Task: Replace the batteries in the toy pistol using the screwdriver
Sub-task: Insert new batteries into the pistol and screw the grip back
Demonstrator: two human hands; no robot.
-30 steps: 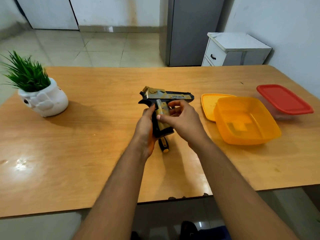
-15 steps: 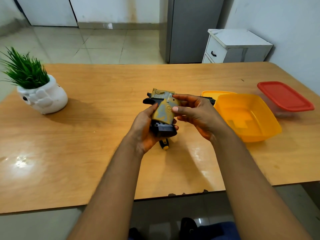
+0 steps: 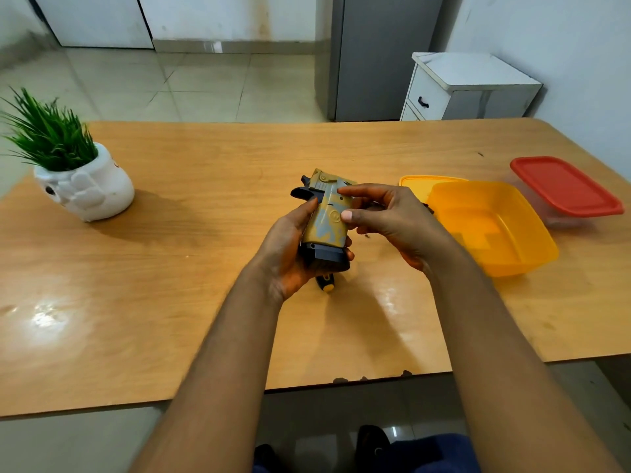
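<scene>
The toy pistol [image 3: 326,220] is black with a tan and grey camouflage grip, held above the middle of the wooden table [image 3: 191,274]. My left hand [image 3: 285,254] wraps the grip from the left and below, its base pointing toward me. My right hand [image 3: 389,220] grips the pistol from the right, thumb on the grip's side panel and fingers over the barrel, which they mostly hide. Under the pistol lies the screwdriver [image 3: 326,283]; only the end of its black and yellow handle shows. A tiny dark speck, perhaps a screw [image 3: 367,236], lies on the table beside my right hand.
An open orange container [image 3: 491,230] stands right of my hands, its orange lid [image 3: 415,184] behind it. A red-lidded container [image 3: 563,189] sits at the far right. A white pot with a green plant [image 3: 78,179] stands at the far left.
The pistol has been turned so the grip's side panel faces up and the barrel points right. My right hand moved from the grip's front onto its side and barrel.
</scene>
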